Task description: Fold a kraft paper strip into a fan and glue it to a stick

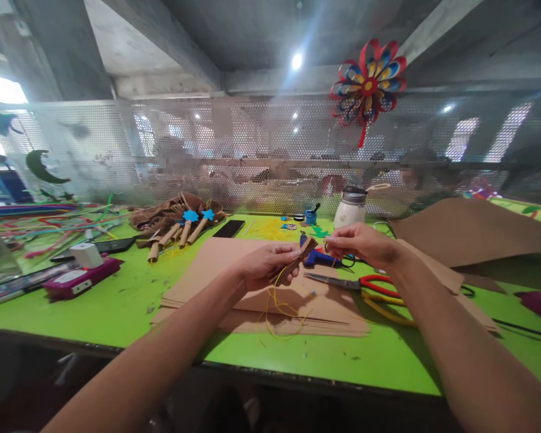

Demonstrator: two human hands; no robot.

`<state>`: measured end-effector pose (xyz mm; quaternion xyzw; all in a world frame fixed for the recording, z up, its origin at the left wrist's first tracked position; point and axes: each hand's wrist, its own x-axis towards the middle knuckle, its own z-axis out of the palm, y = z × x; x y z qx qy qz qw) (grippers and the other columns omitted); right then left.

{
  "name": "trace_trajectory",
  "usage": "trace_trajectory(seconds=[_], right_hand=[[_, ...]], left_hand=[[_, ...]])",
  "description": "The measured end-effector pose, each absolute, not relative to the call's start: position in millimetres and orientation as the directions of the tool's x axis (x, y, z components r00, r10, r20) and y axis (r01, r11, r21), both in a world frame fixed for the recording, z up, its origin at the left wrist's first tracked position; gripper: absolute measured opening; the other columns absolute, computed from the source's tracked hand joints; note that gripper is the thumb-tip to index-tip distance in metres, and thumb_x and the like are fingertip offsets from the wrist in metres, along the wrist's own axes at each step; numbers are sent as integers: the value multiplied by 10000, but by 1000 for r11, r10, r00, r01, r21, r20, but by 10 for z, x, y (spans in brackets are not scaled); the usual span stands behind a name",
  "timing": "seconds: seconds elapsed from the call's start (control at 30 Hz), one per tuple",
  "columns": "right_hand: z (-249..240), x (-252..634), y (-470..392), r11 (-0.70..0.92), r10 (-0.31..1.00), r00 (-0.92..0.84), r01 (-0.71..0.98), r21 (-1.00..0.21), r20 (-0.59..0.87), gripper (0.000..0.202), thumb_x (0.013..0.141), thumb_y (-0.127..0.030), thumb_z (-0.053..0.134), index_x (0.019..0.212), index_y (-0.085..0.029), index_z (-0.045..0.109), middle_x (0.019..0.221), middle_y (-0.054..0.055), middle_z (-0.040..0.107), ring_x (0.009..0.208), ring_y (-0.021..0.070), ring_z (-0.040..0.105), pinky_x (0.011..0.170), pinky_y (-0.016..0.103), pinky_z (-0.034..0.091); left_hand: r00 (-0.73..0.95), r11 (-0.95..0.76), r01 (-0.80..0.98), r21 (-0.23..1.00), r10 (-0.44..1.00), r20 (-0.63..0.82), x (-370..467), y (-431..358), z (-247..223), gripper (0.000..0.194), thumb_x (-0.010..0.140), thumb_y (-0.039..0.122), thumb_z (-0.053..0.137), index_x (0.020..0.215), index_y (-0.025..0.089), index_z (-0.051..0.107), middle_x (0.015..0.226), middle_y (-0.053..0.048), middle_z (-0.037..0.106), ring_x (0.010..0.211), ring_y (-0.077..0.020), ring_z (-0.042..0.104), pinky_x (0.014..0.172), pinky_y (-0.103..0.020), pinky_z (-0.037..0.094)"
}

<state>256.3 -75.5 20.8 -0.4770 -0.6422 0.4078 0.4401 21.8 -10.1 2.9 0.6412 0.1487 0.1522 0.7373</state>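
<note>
My left hand [275, 264] is closed around a folded bundle of brown paper [307, 248], its pleated end pointing up and right. Yellow string [275, 300] hangs in loose loops from the bundle over a stack of brown paper sheets [198, 273]. To the right, my right hand [365, 243] is raised with thumb and fingers pinched; a thin strand of string seems to be between the fingertips. Below my hands lie scissors [356, 282] with red and yellow handles, blades toward the left. A blue glue gun [318, 258] rests just behind the bundle.
Brown paper pieces with blue flowers [190, 216] are piled at back left. A black phone [229, 228], a white jar [349, 207] and a small blue pot [311, 216] stand behind. A purple box [83, 279] sits left; a large brown sheet [473, 231] lies right.
</note>
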Motion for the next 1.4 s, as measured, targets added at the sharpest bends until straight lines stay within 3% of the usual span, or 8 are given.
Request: trace_trajectory(seconds=[0.13, 0.27, 0.53, 0.73, 0.93, 1.1, 1.23, 1.4], right_hand=[[239, 2577, -787, 302, 949, -102, 19, -953, 299, 160, 694, -339, 652, 661, -183, 642, 806, 60, 671, 781, 178, 604, 715, 322, 464], [261, 2452, -797, 337, 940, -21, -80, -938, 340, 146, 734, -346, 594, 670, -215, 601, 1034, 59, 661, 1002, 220, 579, 792, 385, 464], [169, 2392, -693, 314, 945, -21, -225, -922, 327, 81, 746, -281, 591, 730, -201, 596, 857, 36, 691, 857, 179, 631, 759, 336, 476], [89, 2359, -604, 302, 952, 84, -99, -948, 294, 168, 670, -311, 652, 732, -174, 577, 838, 69, 679, 838, 200, 628, 728, 348, 482], [-58, 2402, -431, 206, 780, 491, 384, -900, 388, 212, 593, -319, 666, 717, -149, 642, 658, 38, 637, 663, 179, 572, 577, 287, 425], [10, 2144, -580, 335, 856, 311, 278, -900, 414, 232, 680, -370, 626, 619, -147, 610, 583, 21, 605, 521, 115, 507, 513, 253, 390], [8, 1863, -724, 321, 939, 70, 180, -930, 337, 293, 738, -422, 594, 653, -142, 616, 650, 38, 610, 588, 121, 525, 524, 243, 406], [-66, 1838, -667, 331, 894, 182, 350, -877, 410, 330, 738, -381, 600, 965, -142, 607, 868, 81, 627, 739, 168, 553, 566, 268, 450]], left_hand=[[910, 147, -41, 988, 415, -24, 214, -116, 21, 189, 825, 332, 559, 904, 162, 537, 732, -28, 581, 569, -80, 529, 541, -206, 394], [902, 168, -53, 984, 432, -25, 224, -108, 5, 223, 822, 326, 561, 964, 155, 541, 760, -43, 594, 579, -88, 543, 541, -209, 405], [909, 159, -71, 985, 416, -2, 245, -109, -29, 203, 847, 290, 514, 956, 125, 560, 724, -46, 587, 564, -91, 547, 533, -214, 405], [919, 171, -74, 982, 394, 1, 247, -147, 14, 160, 807, 264, 587, 867, 119, 555, 728, -60, 613, 608, -103, 575, 562, -217, 423], [873, 258, -210, 943, 483, 63, 212, -134, 53, 130, 792, 210, 601, 868, 113, 559, 783, -87, 634, 707, -135, 612, 673, -260, 457], [791, 258, -318, 912, 602, 106, 193, -95, 73, 64, 819, 155, 539, 860, 111, 560, 767, -91, 642, 678, -124, 614, 643, -237, 447], [753, 236, -363, 901, 644, 135, 164, -31, 92, 112, 803, 155, 557, 906, 113, 575, 747, -77, 641, 659, -116, 607, 621, -220, 434], [791, 239, -277, 931, 606, 80, 112, 5, 100, 197, 804, 230, 552, 951, 104, 586, 720, -73, 639, 634, -129, 597, 619, -249, 441]])
